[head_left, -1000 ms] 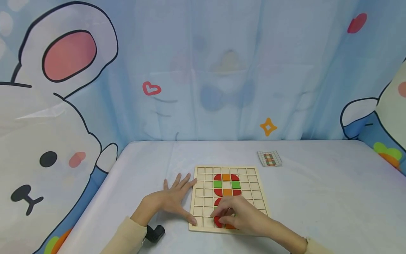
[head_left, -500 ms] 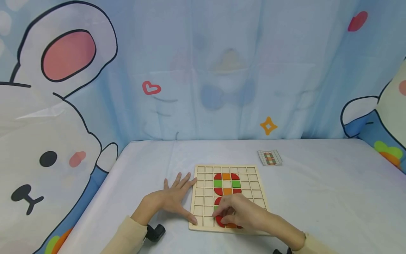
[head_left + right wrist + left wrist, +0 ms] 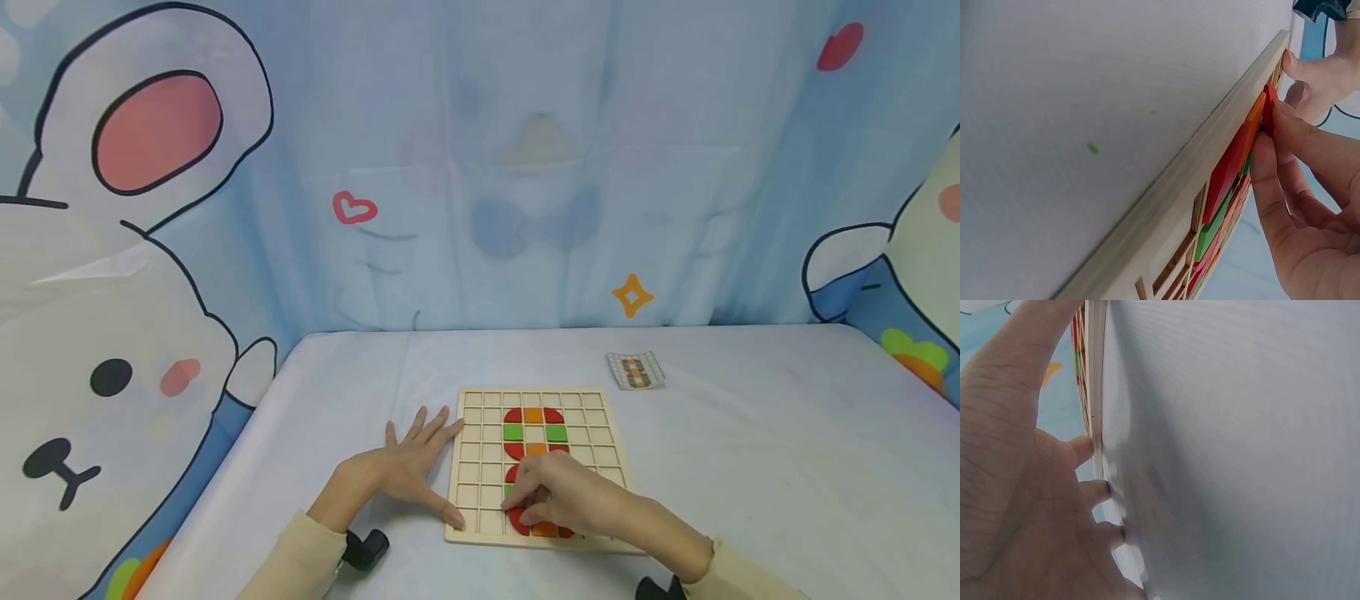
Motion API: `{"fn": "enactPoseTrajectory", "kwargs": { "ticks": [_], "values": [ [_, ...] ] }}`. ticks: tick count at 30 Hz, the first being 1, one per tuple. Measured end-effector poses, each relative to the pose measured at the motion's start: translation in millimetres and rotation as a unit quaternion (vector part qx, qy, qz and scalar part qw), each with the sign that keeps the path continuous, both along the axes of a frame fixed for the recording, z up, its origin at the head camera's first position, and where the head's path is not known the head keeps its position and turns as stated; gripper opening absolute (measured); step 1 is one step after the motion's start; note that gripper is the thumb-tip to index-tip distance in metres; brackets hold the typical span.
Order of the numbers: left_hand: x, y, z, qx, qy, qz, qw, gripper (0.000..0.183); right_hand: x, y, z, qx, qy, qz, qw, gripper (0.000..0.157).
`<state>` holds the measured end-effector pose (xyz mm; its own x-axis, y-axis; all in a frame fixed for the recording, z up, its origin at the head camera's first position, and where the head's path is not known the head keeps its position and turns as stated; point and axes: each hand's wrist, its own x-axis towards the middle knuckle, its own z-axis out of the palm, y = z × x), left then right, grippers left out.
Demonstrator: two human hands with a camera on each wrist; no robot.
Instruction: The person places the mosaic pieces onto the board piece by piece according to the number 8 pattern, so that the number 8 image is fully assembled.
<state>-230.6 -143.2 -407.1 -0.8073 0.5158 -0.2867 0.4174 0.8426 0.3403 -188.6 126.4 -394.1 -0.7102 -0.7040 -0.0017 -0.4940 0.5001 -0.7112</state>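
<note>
A square wooden grid board (image 3: 468, 474) lies on the table, holding red, orange and green pieces in a figure of two stacked rings. My right hand (image 3: 570, 496) is over the lower ring and hides part of it. Its thumb and index finger pinch a red rounded-corner piece (image 3: 1269, 106) at the ring's near left corner. Whether that piece sits fully in its cell I cannot tell. My left hand (image 3: 408, 467) is spread out on the left, thumb on the board's near left corner and a fingertip touching its left edge.
A small printed card (image 3: 636, 371) with a similar coloured pattern lies behind the board to the right. White cloth covers the table (image 3: 765, 450). A blue patterned curtain (image 3: 480, 167) hangs behind it. Each wrist carries a black device (image 3: 366, 550).
My right hand has shifted very slightly away from the near edge, showing more of the bottom row's right red piece. My left hand stays in place on the board.
</note>
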Motion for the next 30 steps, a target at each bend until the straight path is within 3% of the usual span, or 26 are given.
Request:
{"fn": "enactPoseTrajectory", "kwargs": {
  "ticks": [5, 12, 20, 30],
  "values": [
    [0.3, -0.7, 0.4, 0.000, -0.001, 0.000, 1.0000, 0.128, 1.7, -2.0, -1.0, -0.001, 0.006, -0.009, 1.000, 0.017],
    [-2.5, -2.4, -0.7, 0.004, -0.002, -0.002, 1.0000, 0.128, 1.6, -3.7, -4.8, 0.003, 0.048, -0.012, 0.999, 0.012],
    [-3.7, -1.5, -2.1, -0.006, -0.006, 0.006, 0.9999, 0.127, 6.1, -1.2, -2.4, -0.010, 0.036, -0.027, 0.999, 0.019],
    [-2.5, -4.5, -0.2, -0.003, -0.008, 0.002, 1.0000, 0.128, 7.2, 47.1, 7.9, -0.019, 0.061, -0.070, 0.996, 0.019]
  ]
}}
